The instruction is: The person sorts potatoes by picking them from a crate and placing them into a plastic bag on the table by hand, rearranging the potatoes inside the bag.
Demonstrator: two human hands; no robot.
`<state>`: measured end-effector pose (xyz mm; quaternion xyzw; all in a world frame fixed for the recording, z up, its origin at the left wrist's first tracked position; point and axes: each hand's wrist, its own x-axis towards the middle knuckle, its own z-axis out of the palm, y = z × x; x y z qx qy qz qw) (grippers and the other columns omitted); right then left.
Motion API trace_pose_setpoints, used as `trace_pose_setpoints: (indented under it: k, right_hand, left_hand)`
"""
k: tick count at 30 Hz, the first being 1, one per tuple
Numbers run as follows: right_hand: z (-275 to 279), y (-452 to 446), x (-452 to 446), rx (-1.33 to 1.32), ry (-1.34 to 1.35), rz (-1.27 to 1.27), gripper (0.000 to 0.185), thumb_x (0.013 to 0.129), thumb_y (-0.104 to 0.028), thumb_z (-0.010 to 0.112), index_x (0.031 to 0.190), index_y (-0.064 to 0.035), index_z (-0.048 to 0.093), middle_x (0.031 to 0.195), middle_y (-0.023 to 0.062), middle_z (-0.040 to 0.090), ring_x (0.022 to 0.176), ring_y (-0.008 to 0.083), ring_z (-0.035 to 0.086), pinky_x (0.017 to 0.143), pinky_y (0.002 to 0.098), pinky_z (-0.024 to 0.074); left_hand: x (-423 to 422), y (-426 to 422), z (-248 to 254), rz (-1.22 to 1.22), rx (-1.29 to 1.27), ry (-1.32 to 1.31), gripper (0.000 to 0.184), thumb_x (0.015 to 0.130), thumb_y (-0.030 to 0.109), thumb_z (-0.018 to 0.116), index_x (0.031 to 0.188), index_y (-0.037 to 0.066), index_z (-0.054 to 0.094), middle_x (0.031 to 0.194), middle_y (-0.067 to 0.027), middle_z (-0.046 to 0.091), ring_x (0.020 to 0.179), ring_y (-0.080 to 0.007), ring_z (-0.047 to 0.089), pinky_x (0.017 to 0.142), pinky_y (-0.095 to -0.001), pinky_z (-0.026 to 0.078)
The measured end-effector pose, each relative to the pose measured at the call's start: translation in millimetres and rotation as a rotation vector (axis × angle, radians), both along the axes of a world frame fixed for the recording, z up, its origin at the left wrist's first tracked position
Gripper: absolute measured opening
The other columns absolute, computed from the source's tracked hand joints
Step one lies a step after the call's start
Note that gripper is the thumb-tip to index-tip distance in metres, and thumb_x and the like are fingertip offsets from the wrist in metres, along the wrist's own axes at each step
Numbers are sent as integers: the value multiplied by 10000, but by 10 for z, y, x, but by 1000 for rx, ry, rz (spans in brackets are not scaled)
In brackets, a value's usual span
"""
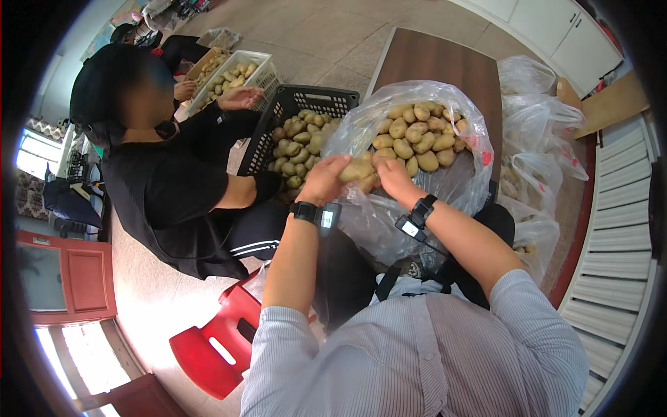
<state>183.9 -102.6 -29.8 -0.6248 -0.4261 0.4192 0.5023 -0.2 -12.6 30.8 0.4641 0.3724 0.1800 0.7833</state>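
Observation:
Between my hands are pale yellow potatoes (357, 171), slightly blurred, at the near left edge of a clear plastic bag (479, 115). My left hand (326, 181) is closed against them from the left. From the right, my right hand (396, 183) closes on them too, its fingers curled. I cannot tell exactly how many potatoes are held. Inside the open bag lies a heap of potatoes (419, 135). Just beyond my left hand stands a black plastic crate (316, 96) filled with potatoes (301, 142).
A person in black (174, 167) sits at the left, one hand (240, 98) near a white crate (267, 69) of potatoes. The bag rests by a brown table (434, 59). Several plastic bags (531, 118) line the right side. A red stool (208, 347) stands lower left.

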Motion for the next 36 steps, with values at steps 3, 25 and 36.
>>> trace_pose_setpoints:
  k: [3, 25, 36]
  right_hand:
    - [-13, -156, -47, 114, -695, 89, 201, 930, -195, 535, 1053, -44, 583, 1078, 126, 638, 913, 341, 634, 782, 416, 505]
    - [-196, -528, -171, 95, -1250, 303, 233, 840, -159, 560, 1060, -162, 640, 1022, 123, 540, 729, 321, 624, 606, 439, 507]
    - [-207, -892, 110, 39, -1025, 308, 412, 784, -73, 617, 1192, -130, 588, 1131, 150, 531, 965, 362, 597, 825, 444, 499]
  left_hand:
    - [-20, 50, -26, 227, -38, -126, 322, 938, 359, 616, 1053, 59, 606, 875, -46, 654, 641, -167, 596, 492, -281, 448]
    - [-498, 512, -752, 771, -151, 14, 309, 963, 255, 530, 1127, -7, 533, 930, -154, 648, 655, -265, 649, 499, -365, 559]
    - [-608, 625, -949, 744, -136, 205, 196, 919, 126, 497, 1019, -35, 548, 899, -183, 615, 645, -280, 632, 492, -366, 545]
